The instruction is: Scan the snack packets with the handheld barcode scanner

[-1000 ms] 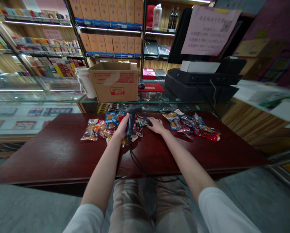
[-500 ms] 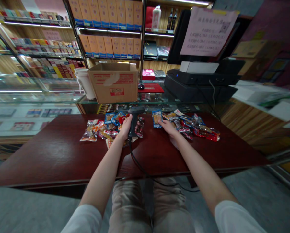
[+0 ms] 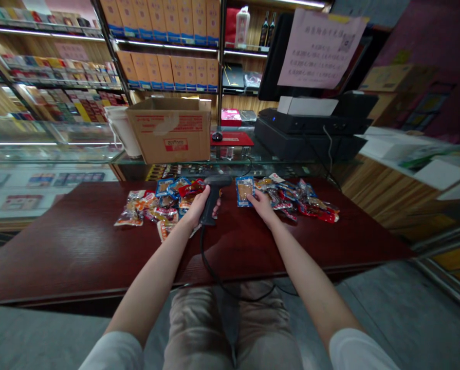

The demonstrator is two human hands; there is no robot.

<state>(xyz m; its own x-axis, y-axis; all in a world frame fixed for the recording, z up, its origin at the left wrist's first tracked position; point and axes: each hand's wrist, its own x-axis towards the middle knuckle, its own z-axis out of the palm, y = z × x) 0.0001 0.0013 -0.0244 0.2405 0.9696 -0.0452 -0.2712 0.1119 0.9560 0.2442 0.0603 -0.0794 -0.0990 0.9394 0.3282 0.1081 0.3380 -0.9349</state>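
At the far left of the dark red wooden table (image 3: 79, 246) lies a loose heap of small vacuum-sealed snack packets (image 3: 164, 208), roughly a dozen, overlapping too much for an exact count. It ends just beside the left hand (image 3: 201, 208). Those fingers curl tightly around the grip of one black handheld barcode scanner (image 3: 213, 198), with the thumb along its side. It looks light and stiff, and the grip is the natural place to hold it, though its one coiled cable (image 3: 210, 262), running from the butt toward the person's lap, may drag a little.

Just right of the scanner's head, one blue-edged clear snack packet (image 3: 245, 191) stands tilted up at the right hand's (image 3: 261, 205) fingertips. These fingers close in a narrow pinch on its lower edge, while the packet's upper part rises free above them. Whether it touches the table beneath the fingers is hard to tell. The packet should be light and soft, its glossy film slippery and apt to flex, so the flat sealed edge offers the surest hold.

Beyond the right fingers, a second heap of similar packets (image 3: 299, 200) spreads rightward, also about a dozen, many with red or blue printing. The two heaps sit well apart from the table's near edge, with one packet held between them.
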